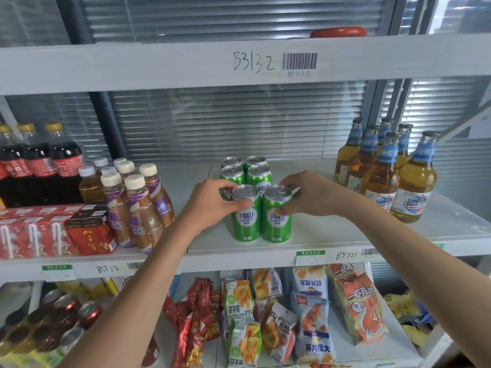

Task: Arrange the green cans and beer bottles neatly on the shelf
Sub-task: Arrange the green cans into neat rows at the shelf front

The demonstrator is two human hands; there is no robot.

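Note:
Several green cans stand in two columns on the middle shelf (332,235). My left hand (212,203) grips the top of the front left green can (245,221). My right hand (313,195) grips the top of the front right green can (276,224). The two front cans stand upright and touch side by side. The other green cans (259,176) stand in pairs right behind them. A cluster of amber beer bottles (382,171) with blue neck labels stands at the right of the same shelf.
Coffee bottles (138,208), cola bottles (39,160) and red drink cartons (90,232) fill the shelf's left side. Bare shelf lies between the cans and the beer bottles. Snack bags (310,322) and cans lie on the shelf below. An upper shelf beam (159,65) runs overhead.

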